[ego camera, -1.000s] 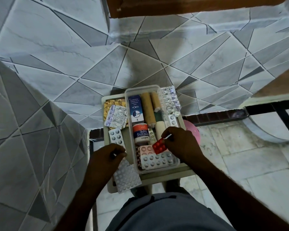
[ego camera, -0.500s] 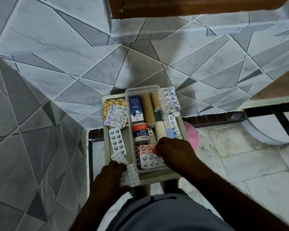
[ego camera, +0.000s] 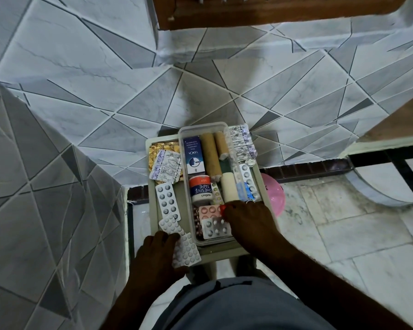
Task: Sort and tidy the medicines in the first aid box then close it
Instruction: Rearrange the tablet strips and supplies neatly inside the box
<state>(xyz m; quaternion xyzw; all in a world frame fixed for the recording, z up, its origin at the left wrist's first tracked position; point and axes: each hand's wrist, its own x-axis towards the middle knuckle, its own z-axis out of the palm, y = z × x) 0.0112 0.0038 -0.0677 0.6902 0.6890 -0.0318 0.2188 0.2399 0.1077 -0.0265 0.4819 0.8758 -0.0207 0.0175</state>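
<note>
My right hand (ego camera: pixel 246 220) pinches a red blister strip (ego camera: pixel 222 207) inside the clear, open first aid box (ego camera: pixel 200 126) on the surface (ego camera: pixel 224 252). My left hand (ego camera: pixel 157 246) presses a white blister sheet (ego camera: pixel 187 251) just beside it. Inside, a navy carton (ego camera: pixel 194 154) reads VOICE L, a roll (ego camera: pixel 200 189) ADHESIVE TAPE.

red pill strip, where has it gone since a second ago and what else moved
The right hand lowered the red strip into the clear box, beside the pink strip; only its edge shows. The left hand slid back, uncovering a small white strip. Everything else stayed put.
</note>
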